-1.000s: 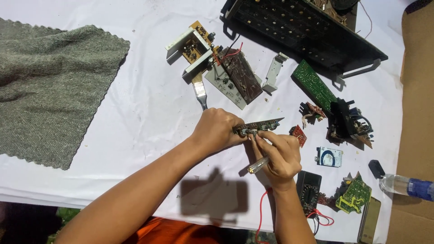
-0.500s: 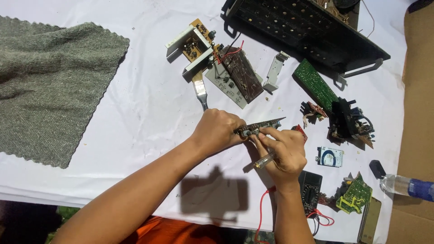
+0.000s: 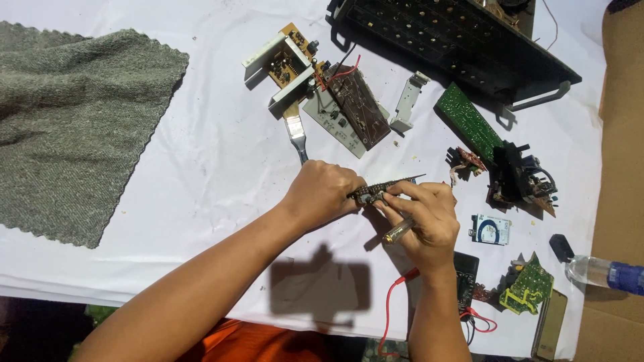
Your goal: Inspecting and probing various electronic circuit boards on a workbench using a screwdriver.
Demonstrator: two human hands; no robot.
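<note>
A table covered with a white sheet [image 3: 201, 167] fills the view, seen from above, scattered with taken-apart electronics. A grey towel [image 3: 74, 127] lies at the left edge. Along the far edge sits a long black chassis [image 3: 456, 40], and just in front of it a green circuit board [image 3: 467, 121], a brown circuit board [image 3: 359, 107] with red wires, a white bracket [image 3: 409, 100] and a fork [image 3: 296, 134]. Toward the right edge are a black component cluster [image 3: 520, 177], a small blue-and-white part [image 3: 490, 229] and a plastic bottle [image 3: 604, 273] lying on its side. A multimeter [image 3: 466, 278] with red and black leads rests at the near edge.

Near the middle of the table, the person's two hands meet over a narrow strip of circuit board [image 3: 386, 189]. The strip is dark and slim, and its long axis runs left to right, tilting slightly up toward the far right. The left hand [image 3: 322, 194] is clenched around its left end, holding it edge-on just above the sheet. The right hand [image 3: 426, 218] sits just to the right of the strip and slightly nearer, its fingertips touching the board's middle. That hand also grips a screwdriver [image 3: 397, 231] with a brass-coloured shaft, angled down toward the near edge. Both hands are equally close; the strip's free end points away to the right, past the right hand's knuckles.
</note>
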